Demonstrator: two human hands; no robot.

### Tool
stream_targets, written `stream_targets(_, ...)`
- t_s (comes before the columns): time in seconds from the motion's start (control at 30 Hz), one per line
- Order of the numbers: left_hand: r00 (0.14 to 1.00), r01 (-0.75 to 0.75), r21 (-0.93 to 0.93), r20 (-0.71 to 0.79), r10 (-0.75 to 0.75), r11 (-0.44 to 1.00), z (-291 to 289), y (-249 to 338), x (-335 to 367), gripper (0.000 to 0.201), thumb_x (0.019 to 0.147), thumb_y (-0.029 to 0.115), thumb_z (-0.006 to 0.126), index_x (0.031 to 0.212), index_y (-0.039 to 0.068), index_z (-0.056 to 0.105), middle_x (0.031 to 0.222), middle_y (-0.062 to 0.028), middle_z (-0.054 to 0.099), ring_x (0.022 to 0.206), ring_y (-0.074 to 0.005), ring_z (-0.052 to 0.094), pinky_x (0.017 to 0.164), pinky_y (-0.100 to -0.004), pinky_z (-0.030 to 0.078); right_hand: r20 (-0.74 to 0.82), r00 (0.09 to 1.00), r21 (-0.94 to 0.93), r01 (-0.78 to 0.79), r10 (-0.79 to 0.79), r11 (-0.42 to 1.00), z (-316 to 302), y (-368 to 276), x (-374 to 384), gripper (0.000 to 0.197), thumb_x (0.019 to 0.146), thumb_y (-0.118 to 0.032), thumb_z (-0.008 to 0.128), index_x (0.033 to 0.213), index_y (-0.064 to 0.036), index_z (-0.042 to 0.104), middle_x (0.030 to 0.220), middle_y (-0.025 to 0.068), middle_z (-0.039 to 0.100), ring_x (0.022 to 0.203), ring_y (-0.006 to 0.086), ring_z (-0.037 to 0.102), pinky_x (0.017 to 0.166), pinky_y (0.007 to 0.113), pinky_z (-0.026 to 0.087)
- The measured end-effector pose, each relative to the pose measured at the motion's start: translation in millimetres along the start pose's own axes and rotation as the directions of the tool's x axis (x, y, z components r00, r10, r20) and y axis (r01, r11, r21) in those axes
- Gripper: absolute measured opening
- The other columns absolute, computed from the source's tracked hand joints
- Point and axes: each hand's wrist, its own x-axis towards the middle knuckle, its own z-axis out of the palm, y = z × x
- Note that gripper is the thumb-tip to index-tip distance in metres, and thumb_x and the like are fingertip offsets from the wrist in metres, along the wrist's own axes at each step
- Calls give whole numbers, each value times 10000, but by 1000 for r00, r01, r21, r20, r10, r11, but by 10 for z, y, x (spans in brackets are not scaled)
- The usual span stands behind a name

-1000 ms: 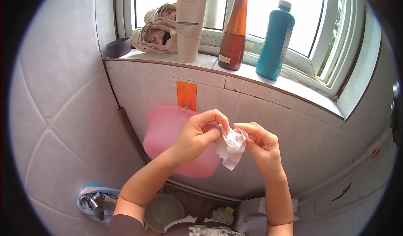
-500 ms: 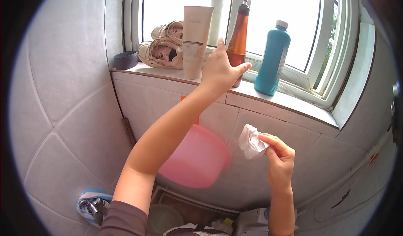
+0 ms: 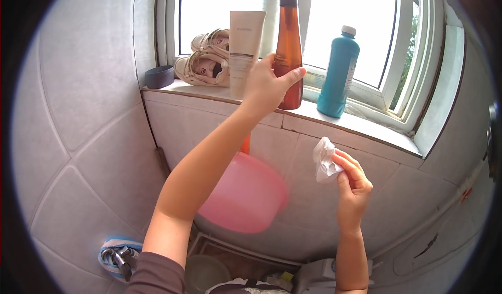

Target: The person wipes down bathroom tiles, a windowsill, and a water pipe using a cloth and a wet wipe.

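On the windowsill, my left hand (image 3: 266, 86) is closed round the lower part of an amber pump bottle (image 3: 289, 38) with a black pump top. Its thumb lies across the bottle's front, and the other fingers are partly hidden behind it. I cannot tell whether the base rests on the sill. A cream squeeze tube (image 3: 246, 43) stands on its cap just left of that hand. Lower and to the right, my right hand (image 3: 353, 184) pinches a crumpled white tissue (image 3: 325, 160) between thumb and fingers, held in the air before the tiled wall.
A teal bottle (image 3: 337, 77) with a white cap stands farther right on the sill (image 3: 366, 130). Pale shoes (image 3: 204, 66) and a dark round container (image 3: 159, 77) sit at its left end. Below, a pink basin (image 3: 246, 197) hangs against the wall; a blue-and-white cloth (image 3: 110, 244) hangs lower left.
My left hand has closed round the pump bottle, which now stands straighter and slightly farther left. My right hand has risen a little to the right with the tissue.
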Motion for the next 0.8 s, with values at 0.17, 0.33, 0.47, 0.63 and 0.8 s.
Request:
stream_targets(0.17, 991, 127, -446, 98, -92, 886, -460, 414, -550, 339, 852, 239, 715, 1072, 5, 608, 904, -57, 662, 799, -109, 635, 692, -255, 522, -72, 971, -153, 216, -229, 964, 155, 26, 161, 330, 820, 93, 497, 1098, 42, 667, 1172, 152, 631, 1078, 245, 613, 945, 329, 466)
stream_targets(0.33, 979, 203, -519, 87, -185, 830, -813, 439, -1099, 359, 858, 220, 710, 1120, 5, 589, 948, -50, 653, 853, -113, 629, 764, -263, 507, 108, 853, -466, 497, -511, 732, 507, 98, 502, 345, 814, 62, 535, 1144, 46, 633, 1190, 174, 613, 1078, 329, 615, 931, 397, 496)
stream_targets(0.47, 974, 150, -480, -80, -214, 865, -995, 260, -1568, 572, 848, 279, 711, 1261, -54, 498, 1106, -169, 634, 968, -207, 645, 880, -338, 522, 352, 814, -731, 547, -461, 407, 803, 212, 589, 325, 852, -119, 626, 1142, 26, 633, 1153, 138, 627, 1098, 291, 581, 948, 394, 458)
stream_targets(0.63, 920, 169, -436, -253, -300, 884, -1203, 81, -2158, 599, 841, 290, 719, 1279, -47, 487, 1102, -170, 634, 972, -228, 641, 894, -359, 517, 389, 814, -743, 554, -431, 375, 969, 222, 736, 320, 879, -210, 607, 1125, -6, 633, 1095, 97, 660, 1002, 246, 593, 892, 383, 445)
stream_targets(0.8, 857, 199, -452, -350, -378, 870, -1269, 36, -2380, 564, 855, 286, 708, 1268, -35, 498, 1115, -165, 630, 984, -225, 626, 900, -366, 504, 446, 838, -711, 545, -314, 445, 1144, 271, 1046, 288, 933, -254, 537, 1085, -27, 629, 1070, 96, 658, 996, 253, 606, 878, 389, 457)
